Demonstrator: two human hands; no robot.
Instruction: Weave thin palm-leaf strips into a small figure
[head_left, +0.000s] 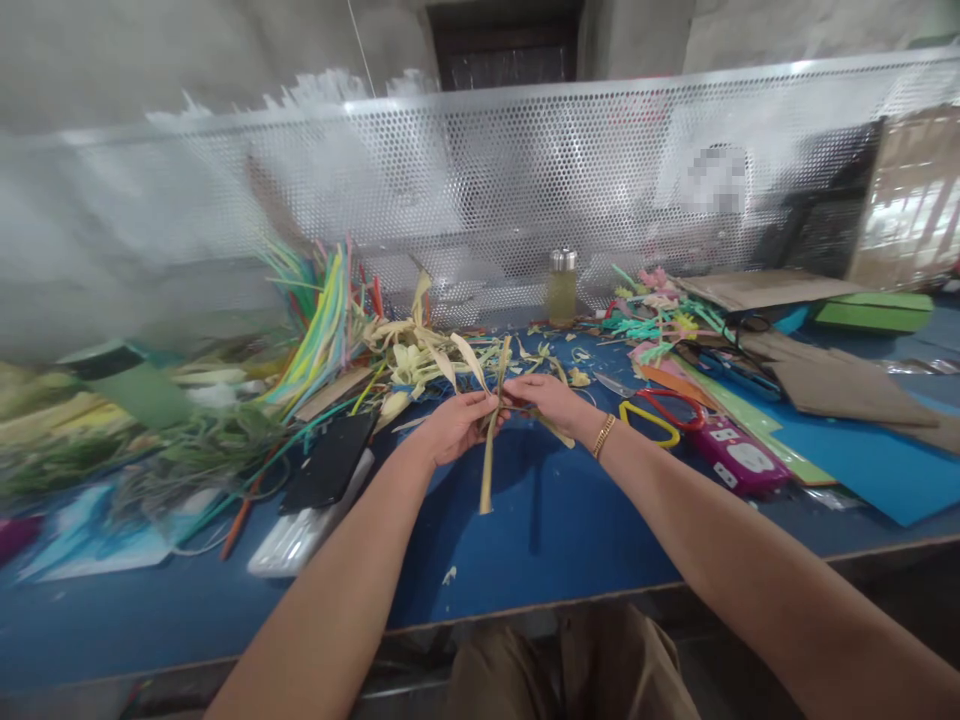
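Note:
Above the blue table [570,540], both hands meet at a crossing of dry leaf strips [487,475], pale green to straw-coloured. My left hand [459,425] pinches the strips from the left near their crossing. From the right, my right hand [549,395] is closed on them too, its fingertips almost touching the left ones. One strip hangs down toward me and another rises above the fingers. The exact fold between the fingertips is hidden. Just behind lies a heap of dry pale husk leaves [412,360].
A black phone [330,460] rests on a clear-wrapped pack at left, near coloured pipe cleaners [326,320]. Scissors with red and yellow handles [651,425] and a purple case [739,455] lie right. Behind stand a bottle [562,290] and a perforated metal panel [510,180].

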